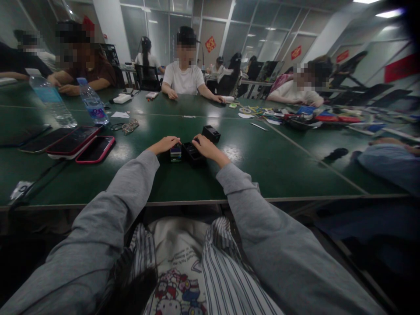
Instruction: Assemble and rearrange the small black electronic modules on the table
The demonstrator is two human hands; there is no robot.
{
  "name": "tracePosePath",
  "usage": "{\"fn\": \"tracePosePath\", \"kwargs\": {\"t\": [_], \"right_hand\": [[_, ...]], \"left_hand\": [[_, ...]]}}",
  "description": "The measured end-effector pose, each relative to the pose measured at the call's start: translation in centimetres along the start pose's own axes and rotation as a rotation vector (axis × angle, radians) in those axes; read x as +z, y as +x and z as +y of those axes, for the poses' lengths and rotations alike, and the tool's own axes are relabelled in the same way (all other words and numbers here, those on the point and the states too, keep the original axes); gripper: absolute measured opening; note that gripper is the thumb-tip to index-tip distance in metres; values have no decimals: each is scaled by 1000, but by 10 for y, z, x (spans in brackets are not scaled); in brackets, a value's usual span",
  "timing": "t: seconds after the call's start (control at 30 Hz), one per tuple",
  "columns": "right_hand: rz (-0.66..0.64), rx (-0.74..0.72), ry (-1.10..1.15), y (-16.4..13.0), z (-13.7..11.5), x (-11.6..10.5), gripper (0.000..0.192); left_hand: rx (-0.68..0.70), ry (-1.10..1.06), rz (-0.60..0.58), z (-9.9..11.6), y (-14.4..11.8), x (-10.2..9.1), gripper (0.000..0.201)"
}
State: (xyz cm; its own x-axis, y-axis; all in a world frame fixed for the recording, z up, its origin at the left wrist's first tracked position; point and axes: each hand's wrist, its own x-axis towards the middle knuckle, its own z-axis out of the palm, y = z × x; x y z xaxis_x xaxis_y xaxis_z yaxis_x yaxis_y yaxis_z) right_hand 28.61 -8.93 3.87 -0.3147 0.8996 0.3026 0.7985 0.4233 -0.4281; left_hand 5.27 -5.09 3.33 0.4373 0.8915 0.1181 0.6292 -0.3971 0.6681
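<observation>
My left hand [165, 144] rests on the dark green table [269, 166], its fingers over a small stack of coloured pieces [176, 153]. My right hand [206, 148] lies on a black compartment box [193, 153] just right of that stack. A second black box [211, 133] stands a little further away, behind my right hand. Both my arms are in grey sleeves. Whether either hand grips anything is hidden by the fingers.
Several phones [70, 142] lie at the left, with two water bottles [93, 103] behind them and glasses [130, 127] nearby. Other people sit around the far side. Coloured items and cables [297, 116] clutter the right. A blue-sleeved arm [390, 162] rests at the right edge.
</observation>
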Motion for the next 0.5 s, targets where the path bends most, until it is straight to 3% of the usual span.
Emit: {"fn": "tracePosePath", "kwargs": {"t": [0.5], "right_hand": [[1,-22,-2,0,1,0,28]], "left_hand": [[-2,93,-3,5,-2,1,50]]}}
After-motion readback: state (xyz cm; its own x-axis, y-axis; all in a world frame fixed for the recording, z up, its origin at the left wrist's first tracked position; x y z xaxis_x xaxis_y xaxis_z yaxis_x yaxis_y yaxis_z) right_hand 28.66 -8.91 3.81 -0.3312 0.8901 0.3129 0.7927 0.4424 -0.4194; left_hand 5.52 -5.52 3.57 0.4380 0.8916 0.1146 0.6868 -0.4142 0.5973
